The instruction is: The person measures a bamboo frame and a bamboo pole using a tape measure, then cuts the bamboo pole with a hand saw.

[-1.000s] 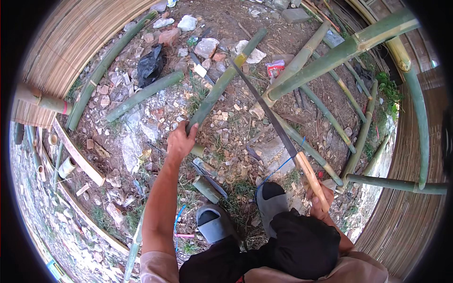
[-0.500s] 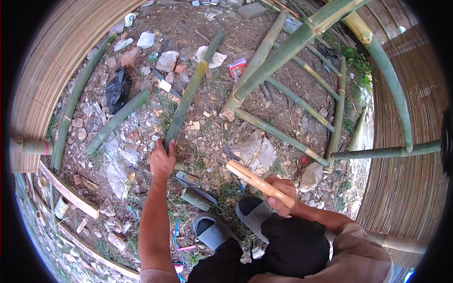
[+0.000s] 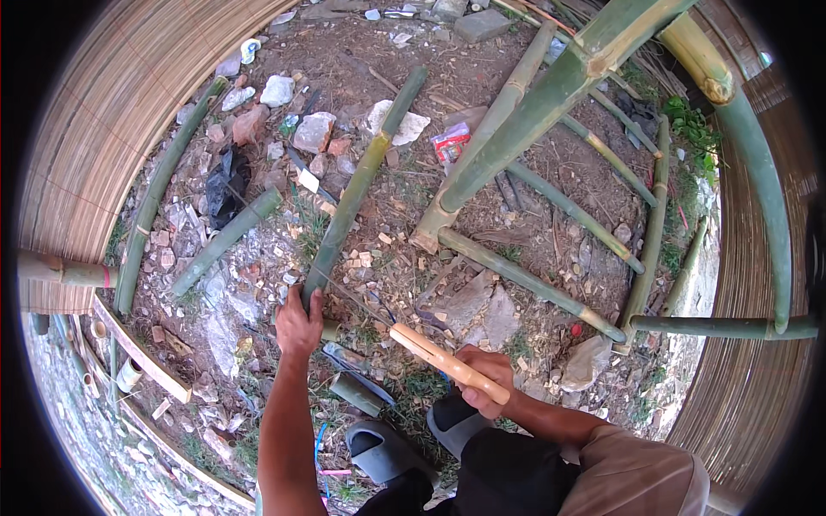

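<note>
My left hand [image 3: 298, 325] is closed around the near end of a green bamboo pole [image 3: 354, 191], which lies slanting away from me on the ground. In my right hand [image 3: 489, 371] is a saw [image 3: 449, 365] with a pale wooden handle. Its thin blade, seen nearly edge-on, runs from the handle's tip toward the pole's near end. Whether the blade touches the pole I cannot tell. Beneath my left hand lies a short bamboo piece [image 3: 330, 329]. Another cut bamboo piece [image 3: 358, 393] rests just in front of my grey sandals [image 3: 385, 449].
A bamboo frame [image 3: 533, 279] with several rungs stands to the right. Two more green poles, one long [image 3: 165, 193] and one shorter [image 3: 225, 241], lie left, near a black plastic bag [image 3: 227, 185]. Stones [image 3: 314, 132] and wood chips litter the soil. Slatted bamboo screens [image 3: 95, 146] curve along both sides.
The saw in my right hand has swung left and lower, its handle tip nearer the pole, and its blade now shows. My left hand keeps its hold. The view has shifted slightly.
</note>
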### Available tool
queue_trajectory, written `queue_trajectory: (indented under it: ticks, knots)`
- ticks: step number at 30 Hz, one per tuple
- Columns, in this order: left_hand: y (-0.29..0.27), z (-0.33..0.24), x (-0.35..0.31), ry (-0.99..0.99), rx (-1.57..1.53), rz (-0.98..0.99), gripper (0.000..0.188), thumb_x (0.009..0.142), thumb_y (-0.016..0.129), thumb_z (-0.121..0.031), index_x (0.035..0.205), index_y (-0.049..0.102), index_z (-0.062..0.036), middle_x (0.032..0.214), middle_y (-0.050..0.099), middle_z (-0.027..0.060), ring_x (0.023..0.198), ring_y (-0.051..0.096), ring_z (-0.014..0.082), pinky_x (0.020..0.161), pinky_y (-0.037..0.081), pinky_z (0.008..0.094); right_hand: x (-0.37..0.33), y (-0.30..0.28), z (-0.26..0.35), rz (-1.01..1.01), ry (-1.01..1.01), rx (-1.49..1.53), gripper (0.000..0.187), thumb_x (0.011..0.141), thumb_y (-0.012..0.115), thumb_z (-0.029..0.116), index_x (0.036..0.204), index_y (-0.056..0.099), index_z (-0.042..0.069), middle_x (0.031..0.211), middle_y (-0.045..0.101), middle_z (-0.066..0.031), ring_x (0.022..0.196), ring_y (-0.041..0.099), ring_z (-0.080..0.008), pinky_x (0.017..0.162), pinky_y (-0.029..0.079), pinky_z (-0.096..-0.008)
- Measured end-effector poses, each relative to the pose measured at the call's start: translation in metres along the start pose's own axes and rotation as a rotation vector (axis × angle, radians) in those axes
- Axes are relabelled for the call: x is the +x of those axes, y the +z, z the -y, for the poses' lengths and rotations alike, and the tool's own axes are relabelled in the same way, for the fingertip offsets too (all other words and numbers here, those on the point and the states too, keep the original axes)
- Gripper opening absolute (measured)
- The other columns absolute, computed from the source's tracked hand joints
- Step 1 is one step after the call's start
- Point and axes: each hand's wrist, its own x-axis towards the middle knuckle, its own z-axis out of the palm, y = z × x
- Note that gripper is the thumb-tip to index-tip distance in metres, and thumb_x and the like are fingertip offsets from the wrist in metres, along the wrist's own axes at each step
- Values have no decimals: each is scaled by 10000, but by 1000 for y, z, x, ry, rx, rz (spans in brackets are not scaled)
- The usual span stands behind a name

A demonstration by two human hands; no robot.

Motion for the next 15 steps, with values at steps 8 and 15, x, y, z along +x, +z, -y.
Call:
queue_trajectory:
  ticks: [8,15]
  knots:
    - [-6,5,-4,-89,-10,48,471,1015,525,-450,1198,585,-20,1013,699,261,921,665,452,915,472,534,8,-21,-21,31,54,92,262,893,640,218,821,627,-33,723,591,-120,636,579,-298,614,485,-390]
    - [-14,-15,5,-49,79,64,517,1046,438,-478,1269,590,-37,1151,684,227,1076,639,402,1011,416,491,9,-34,-28,-23,147,157,382,962,633,313,897,640,-63,663,574,-57,564,530,-180,585,447,-334]
